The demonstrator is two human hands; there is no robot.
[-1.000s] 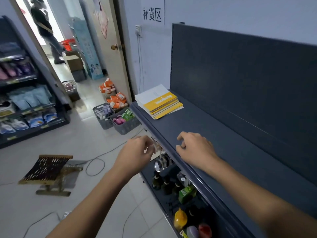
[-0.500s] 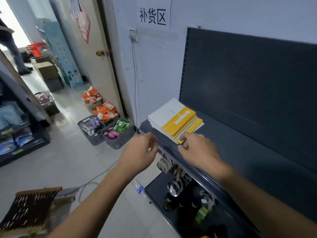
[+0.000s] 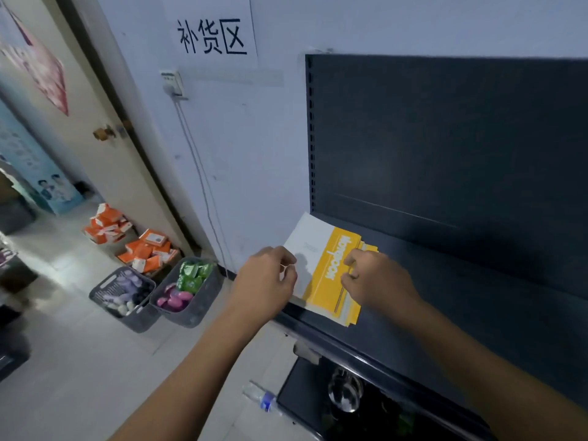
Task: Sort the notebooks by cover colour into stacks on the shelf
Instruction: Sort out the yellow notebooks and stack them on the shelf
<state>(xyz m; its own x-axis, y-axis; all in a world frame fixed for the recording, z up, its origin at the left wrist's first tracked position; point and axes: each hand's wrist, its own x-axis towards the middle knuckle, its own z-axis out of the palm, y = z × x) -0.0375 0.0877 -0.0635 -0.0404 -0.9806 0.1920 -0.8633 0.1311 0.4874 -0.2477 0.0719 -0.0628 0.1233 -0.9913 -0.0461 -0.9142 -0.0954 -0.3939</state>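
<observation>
A stack of notebooks point(image 3: 321, 265) lies at the left end of the dark shelf point(image 3: 461, 313). Its top cover is white with a broad yellow band and white lettering, and yellow edges show underneath. My left hand point(image 3: 267, 281) curls around the stack's near left edge, fingertips pinching the white part. On the stack's right side, my right hand point(image 3: 375, 278) has thumb and fingers closed on the edge by the yellow band. The stack rests flat on the shelf.
The shelf's dark back panel point(image 3: 445, 138) rises behind. A lower shelf point(image 3: 343, 396) holds bottles and jars. On the floor to the left stand two grey baskets point(image 3: 127, 297) of goods, orange boxes point(image 3: 143, 246) and a water bottle point(image 3: 261, 397). A door point(image 3: 105, 132) is on the left.
I have moved left along the shelf towards the stack. Both hands went from the shelf's front edge to the notebooks and closed on the stack's two sides.
</observation>
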